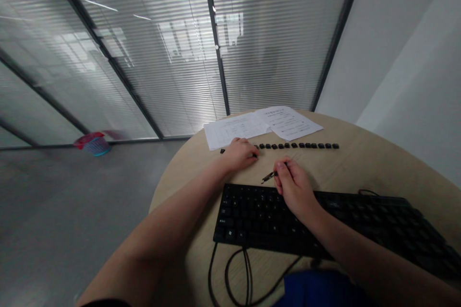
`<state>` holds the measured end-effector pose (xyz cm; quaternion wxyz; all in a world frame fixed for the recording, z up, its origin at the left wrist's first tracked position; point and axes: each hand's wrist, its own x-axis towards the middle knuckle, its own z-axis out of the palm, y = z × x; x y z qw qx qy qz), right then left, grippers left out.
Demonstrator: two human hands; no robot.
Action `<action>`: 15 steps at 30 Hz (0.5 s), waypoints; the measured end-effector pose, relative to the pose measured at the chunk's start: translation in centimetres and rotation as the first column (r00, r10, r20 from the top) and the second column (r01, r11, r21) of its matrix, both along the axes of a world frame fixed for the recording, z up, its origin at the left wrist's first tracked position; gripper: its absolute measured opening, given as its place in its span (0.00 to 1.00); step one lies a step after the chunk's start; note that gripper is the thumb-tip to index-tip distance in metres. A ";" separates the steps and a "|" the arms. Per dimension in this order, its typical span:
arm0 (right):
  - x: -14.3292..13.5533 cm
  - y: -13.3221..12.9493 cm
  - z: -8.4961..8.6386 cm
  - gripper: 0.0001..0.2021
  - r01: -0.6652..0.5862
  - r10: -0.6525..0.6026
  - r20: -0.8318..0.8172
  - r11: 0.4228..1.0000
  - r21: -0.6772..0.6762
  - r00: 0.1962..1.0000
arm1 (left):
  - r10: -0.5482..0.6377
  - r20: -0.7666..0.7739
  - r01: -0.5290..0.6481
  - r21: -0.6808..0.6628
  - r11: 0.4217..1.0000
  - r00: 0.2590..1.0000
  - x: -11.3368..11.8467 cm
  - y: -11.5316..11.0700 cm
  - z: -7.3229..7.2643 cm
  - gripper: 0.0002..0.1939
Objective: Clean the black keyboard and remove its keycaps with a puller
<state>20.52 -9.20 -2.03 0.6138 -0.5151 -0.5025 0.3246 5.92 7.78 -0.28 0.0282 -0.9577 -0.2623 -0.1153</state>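
Note:
My left hand [240, 154] rests on the table at the left end of a row of black keycaps [287, 145]. Its fingers are curled down around a small black keycap [255, 155], partly hidden under the fingertips. One more keycap [222, 151] lies just left of that hand. Above the upper edge of a black keyboard [266, 242], my right hand [293, 184] is closed around a slim dark tool [268, 177] that looks like a keycap puller. Its end points left, and thin wires seem to show past the fingers. A second black keyboard [389, 225] lies under and beyond my right forearm.
Two printed paper sheets [237, 129] lie behind the keycap row, near the far edge of the round wooden table [360, 163]. Black cables [247, 273] loop at the front. Glass panels with blinds stand behind. A blue and red basket [95, 145] is on the floor.

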 end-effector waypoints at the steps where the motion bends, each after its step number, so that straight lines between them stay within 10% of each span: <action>1: 0.0 0.0 0.0 0.22 0.006 -0.006 0.003 1.000 -0.001 1.000 | 0.002 0.001 -0.002 0.001 1.000 1.000 -0.2 0.1 -0.1 0.10; 15: 0.0 -0.2 0.2 0.21 0.015 -0.015 0.000 1.000 -0.013 1.000 | 0.037 0.036 -0.039 0.038 0.999 0.999 -1.5 1.4 -0.2 0.08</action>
